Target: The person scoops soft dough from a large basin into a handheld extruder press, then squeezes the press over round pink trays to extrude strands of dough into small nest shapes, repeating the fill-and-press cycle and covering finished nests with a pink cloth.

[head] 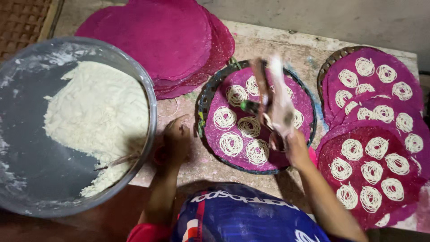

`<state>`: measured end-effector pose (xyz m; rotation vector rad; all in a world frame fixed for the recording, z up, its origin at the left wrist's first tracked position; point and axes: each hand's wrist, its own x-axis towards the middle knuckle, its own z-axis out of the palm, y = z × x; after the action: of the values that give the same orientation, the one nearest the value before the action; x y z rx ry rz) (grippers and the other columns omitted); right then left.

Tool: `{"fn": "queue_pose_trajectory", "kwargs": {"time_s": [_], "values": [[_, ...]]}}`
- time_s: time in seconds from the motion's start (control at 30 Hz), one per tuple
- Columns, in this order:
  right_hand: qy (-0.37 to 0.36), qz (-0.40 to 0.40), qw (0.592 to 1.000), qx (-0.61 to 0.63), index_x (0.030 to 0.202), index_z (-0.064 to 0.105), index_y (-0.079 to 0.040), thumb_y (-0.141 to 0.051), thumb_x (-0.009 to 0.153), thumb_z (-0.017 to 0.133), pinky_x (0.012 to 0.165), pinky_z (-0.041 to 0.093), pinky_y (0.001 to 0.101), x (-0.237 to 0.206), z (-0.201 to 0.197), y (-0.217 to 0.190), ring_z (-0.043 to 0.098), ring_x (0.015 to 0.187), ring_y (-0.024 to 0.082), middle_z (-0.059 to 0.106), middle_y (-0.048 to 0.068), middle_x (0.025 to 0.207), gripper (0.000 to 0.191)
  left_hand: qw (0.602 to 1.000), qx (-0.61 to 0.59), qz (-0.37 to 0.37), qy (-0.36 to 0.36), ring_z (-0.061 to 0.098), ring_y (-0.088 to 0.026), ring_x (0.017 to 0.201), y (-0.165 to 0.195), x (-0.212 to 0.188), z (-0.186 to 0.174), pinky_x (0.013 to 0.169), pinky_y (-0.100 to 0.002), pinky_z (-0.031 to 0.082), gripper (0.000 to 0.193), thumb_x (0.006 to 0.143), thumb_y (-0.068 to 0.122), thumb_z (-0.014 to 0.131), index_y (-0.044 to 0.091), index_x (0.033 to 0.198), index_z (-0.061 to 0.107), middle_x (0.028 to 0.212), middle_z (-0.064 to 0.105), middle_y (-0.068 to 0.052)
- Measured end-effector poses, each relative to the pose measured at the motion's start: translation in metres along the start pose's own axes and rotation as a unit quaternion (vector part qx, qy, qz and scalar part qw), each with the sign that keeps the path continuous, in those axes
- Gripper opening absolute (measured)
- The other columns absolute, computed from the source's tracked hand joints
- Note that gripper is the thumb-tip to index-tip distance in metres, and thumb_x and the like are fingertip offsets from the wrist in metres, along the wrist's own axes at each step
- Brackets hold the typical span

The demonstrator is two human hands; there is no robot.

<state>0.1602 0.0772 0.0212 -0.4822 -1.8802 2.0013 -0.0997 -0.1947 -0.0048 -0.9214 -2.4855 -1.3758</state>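
Note:
My right hand [295,145] grips the handles of a dough-smeared wooden noodle press [268,101], held blurred above a round purple mat [304,105]. The mat lies in a dark woven tray [204,101] and carries several white noodle coils [231,143]. My left hand [177,139] rests on the table between the tray's left rim and a big metal basin [150,96]. Its fingers are curled, and nothing shows clearly in them. The basin holds a heap of white dough [94,112].
A stack of bare magenta mats [152,36] lies at the back of the worn table [268,40]. Overlapping mats covered in noodle coils [371,134] fill the right side. My blue garment [237,215] is at the near edge.

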Motion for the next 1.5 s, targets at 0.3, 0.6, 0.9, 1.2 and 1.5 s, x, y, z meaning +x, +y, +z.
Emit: {"fn": "queue_pose_trajectory", "kwargs": {"time_s": [0.3, 0.6, 0.9, 1.2, 1.5], "values": [[0.16, 0.003, 0.983, 0.092, 0.135, 0.05, 0.001, -0.078, 0.091, 0.041, 0.075, 0.052, 0.0396, -0.077, 0.004, 0.009, 0.061, 0.083, 0.021, 0.063, 0.009, 0.1, 0.091, 0.986, 0.122, 0.102, 0.045, 0.06, -0.04, 0.128, -0.004, 0.149, 0.073, 0.113, -0.045, 0.046, 0.043, 0.092, 0.002, 0.053, 0.0, 0.134, 0.061, 0.136, 0.062, -0.024], [0.254, -0.024, 0.967, 0.006, 0.115, 0.066, 0.006, -0.077, 0.095, 0.037, 0.07, 0.053, 0.034, -0.156, -0.003, 0.037, 0.065, 0.075, 0.019, 0.07, 0.009, 0.085, 0.09, 0.901, 0.422, -0.023, -0.097, 0.076, -0.036, 0.082, 0.013, 0.215, 0.048, 0.062, -0.053, 0.056, 0.027, 0.1, 0.024, 0.057, 0.016, 0.093, 0.082, 0.092, 0.078, -0.015], [0.247, -0.064, 0.964, 0.068, 0.133, 0.056, 0.005, -0.08, 0.095, 0.04, 0.075, 0.05, 0.0371, -0.148, -0.014, 0.006, 0.06, 0.081, 0.02, 0.064, 0.011, 0.091, 0.094, 0.948, 0.243, 0.132, 0.158, 0.068, -0.038, 0.071, 0.064, 0.241, 0.027, 0.062, -0.053, 0.051, 0.022, 0.092, 0.03, 0.067, 0.014, 0.102, 0.077, 0.081, 0.072, -0.016], [0.177, -0.086, 0.974, 0.108, 0.127, 0.053, 0.002, -0.077, 0.097, 0.044, 0.078, 0.049, 0.0425, -0.129, -0.02, -0.003, 0.059, 0.083, 0.025, 0.062, 0.013, 0.092, 0.086, 0.958, 0.042, 0.263, -0.104, 0.072, -0.029, 0.077, 0.163, 0.098, 0.054, 0.066, -0.046, 0.056, 0.018, 0.094, 0.02, 0.06, 0.017, 0.111, 0.068, 0.087, 0.073, -0.009], [0.155, -0.089, 0.974, 0.142, 0.122, 0.052, -0.003, -0.081, 0.093, 0.051, 0.074, 0.044, 0.0411, -0.143, -0.026, -0.011, 0.052, 0.082, 0.022, 0.053, 0.007, 0.091, 0.083, 0.95, -0.031, 0.245, -0.192, 0.07, -0.031, 0.071, 0.169, -0.027, 0.128, 0.053, -0.045, 0.052, 0.018, 0.093, 0.017, 0.062, 0.012, 0.11, 0.061, 0.083, 0.07, -0.01]]}}
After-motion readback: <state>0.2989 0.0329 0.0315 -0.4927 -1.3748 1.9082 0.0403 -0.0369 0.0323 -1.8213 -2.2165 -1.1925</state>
